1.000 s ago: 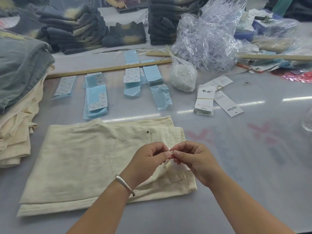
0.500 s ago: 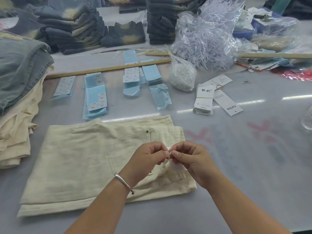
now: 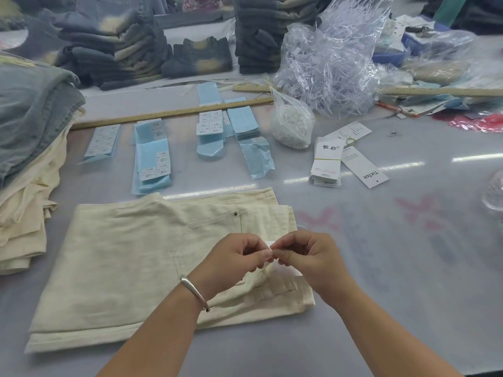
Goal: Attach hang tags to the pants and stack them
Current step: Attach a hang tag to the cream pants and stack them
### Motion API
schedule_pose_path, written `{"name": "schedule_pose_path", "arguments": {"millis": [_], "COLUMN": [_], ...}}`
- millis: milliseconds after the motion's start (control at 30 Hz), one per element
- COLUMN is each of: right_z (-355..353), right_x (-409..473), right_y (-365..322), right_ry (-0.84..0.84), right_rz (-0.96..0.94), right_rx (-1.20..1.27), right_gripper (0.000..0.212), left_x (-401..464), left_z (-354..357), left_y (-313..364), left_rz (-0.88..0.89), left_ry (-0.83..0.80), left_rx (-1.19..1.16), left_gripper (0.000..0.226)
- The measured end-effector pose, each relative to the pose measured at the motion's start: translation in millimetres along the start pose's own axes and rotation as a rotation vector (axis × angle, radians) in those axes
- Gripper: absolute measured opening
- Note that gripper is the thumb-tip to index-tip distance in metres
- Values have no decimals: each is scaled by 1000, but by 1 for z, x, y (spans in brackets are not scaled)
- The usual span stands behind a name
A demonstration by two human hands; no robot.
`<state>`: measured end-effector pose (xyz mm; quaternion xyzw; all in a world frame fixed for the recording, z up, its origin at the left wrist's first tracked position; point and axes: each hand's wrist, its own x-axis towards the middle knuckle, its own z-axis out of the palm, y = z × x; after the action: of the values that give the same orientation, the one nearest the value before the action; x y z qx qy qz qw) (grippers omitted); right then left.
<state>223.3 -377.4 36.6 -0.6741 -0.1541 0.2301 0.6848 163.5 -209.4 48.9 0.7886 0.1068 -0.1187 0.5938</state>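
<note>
Folded cream pants (image 3: 122,262) lie flat on the grey table in front of me. Above their waistband end, my left hand (image 3: 234,262) and my right hand (image 3: 310,257) meet fingertip to fingertip, both pinching a small white hang tag (image 3: 270,244) and its fastener. Part of the white tag shows below my right fingers; the rest is hidden by the hands. A bundle of white hang tags (image 3: 326,164) and a loose TIKTOK tag (image 3: 364,171) lie further back on the right.
A pile of cream and denim pants (image 3: 30,148) stands at the left. Blue sticker sheets (image 3: 152,161), a wooden ruler (image 3: 174,112), a bag of white fasteners (image 3: 292,123) and crumpled clear plastic (image 3: 332,55) lie behind. Dark jean stacks (image 3: 114,50) line the back.
Both hands stay pinched together over the waistband; they have shifted only slightly, and a bit more of the white tag shows between and below the fingers.
</note>
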Motion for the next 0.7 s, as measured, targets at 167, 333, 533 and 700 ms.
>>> {"name": "schedule_pose_path", "arguments": {"millis": [167,333,533,700], "right_z": [0,-1,-4,-3], "right_x": [-1,-2,0,2], "right_y": [0,4,9,12], "right_ry": [12,-15,-32,-37], "right_rz": [8,43,84,119], "right_rx": [64,124,229,242], "right_gripper": [20,14,17,12], "left_x": [-1,2,3,5], "left_z": [3,11,18,20], "left_y": [-5,-10,-13,-16], "left_rz": [-10,-20,-108,-119], "left_ry": [-70,11,-18,-1], "left_rx": [-256,-370,-520,-512], "left_gripper": [19,16,26,23]}}
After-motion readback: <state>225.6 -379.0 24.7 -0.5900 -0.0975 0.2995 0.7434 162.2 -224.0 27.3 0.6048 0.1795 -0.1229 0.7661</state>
